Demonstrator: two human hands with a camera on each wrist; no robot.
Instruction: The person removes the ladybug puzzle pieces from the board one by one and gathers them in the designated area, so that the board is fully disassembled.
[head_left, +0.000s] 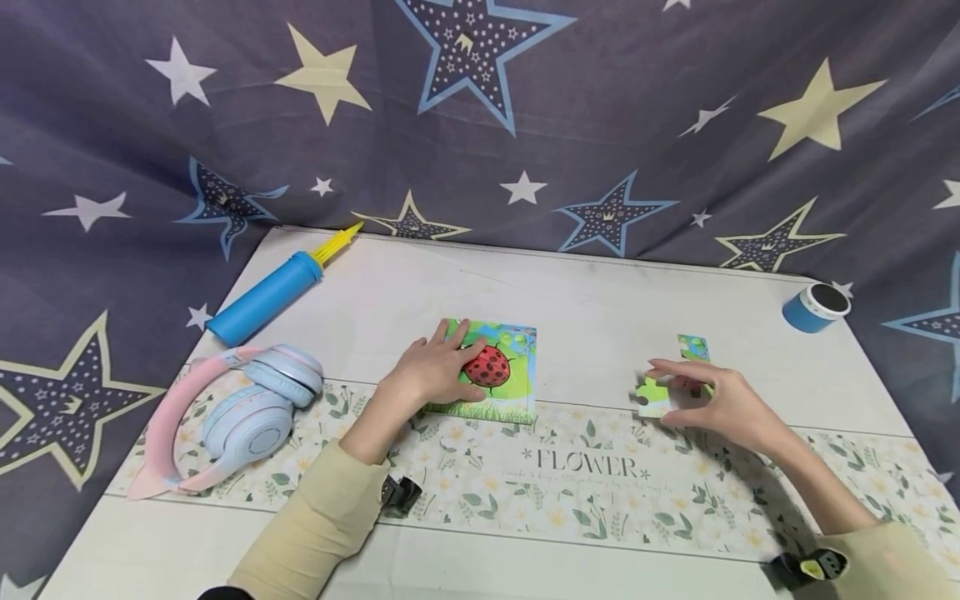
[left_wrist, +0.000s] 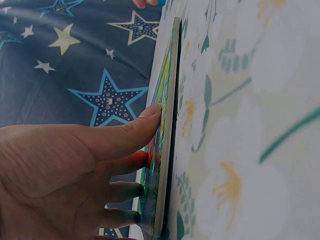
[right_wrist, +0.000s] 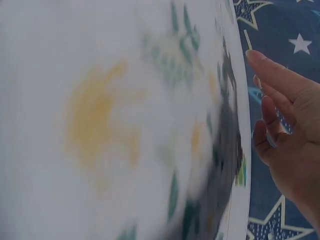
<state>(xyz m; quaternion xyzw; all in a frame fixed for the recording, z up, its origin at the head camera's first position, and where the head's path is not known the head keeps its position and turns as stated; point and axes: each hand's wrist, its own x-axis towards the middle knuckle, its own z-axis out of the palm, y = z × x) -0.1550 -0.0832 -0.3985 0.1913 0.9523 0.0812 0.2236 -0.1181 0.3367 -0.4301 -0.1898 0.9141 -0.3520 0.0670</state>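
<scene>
A ladybug jigsaw puzzle (head_left: 521, 383) lies flat on the table in the head view. My left hand (head_left: 435, 371) rests on its left part with fingers spread. In the left wrist view, the left thumb (left_wrist: 142, 127) lies along the puzzle's near edge (left_wrist: 167, 130). To the right, my right hand (head_left: 716, 404) pinches a green and white puzzle piece (head_left: 652, 398) between thumb and fingers. The right wrist view shows that piece edge-on at the fingertips (right_wrist: 252, 55), raised off the table. Just beyond the right hand lies another puzzle piece (head_left: 693, 347), partly hidden by the fingers.
Pink and blue headphones (head_left: 255, 425) lie at the left, with a blue hand pump (head_left: 266, 298) with a yellow nozzle behind them. A blue round container (head_left: 813, 308) lies at the back right. A star-patterned cloth (head_left: 600, 108) hangs behind the table.
</scene>
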